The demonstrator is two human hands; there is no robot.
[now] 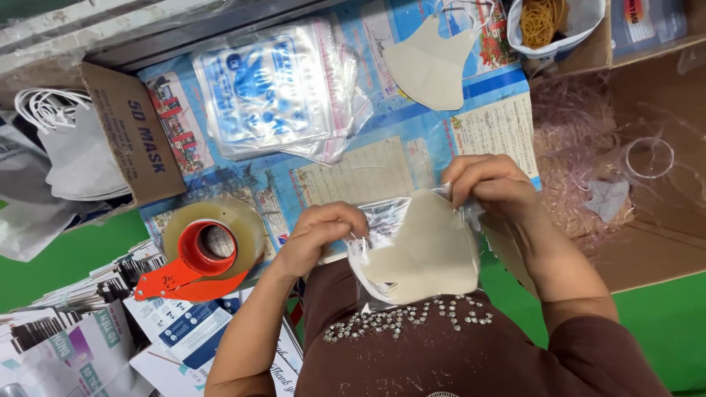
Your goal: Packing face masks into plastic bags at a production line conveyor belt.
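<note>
Beige mask [430, 254] in clear bag [375, 228], pinched between left hand [316, 235] and right hand [493, 184]

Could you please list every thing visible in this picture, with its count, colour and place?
beige fabric face mask in a clear plastic bag: one, centre, held by both hands
loose beige face mask: one, top centre
stack of clear printed plastic bags: one stack, top left of centre
red tape dispenser with clear tape: one, left
brown cardboard box of white masks: one, far left
white bag of tan rubber bands: one, top right
left hand: pinches the bag's left edge
right hand: grips the bag's top
</note>
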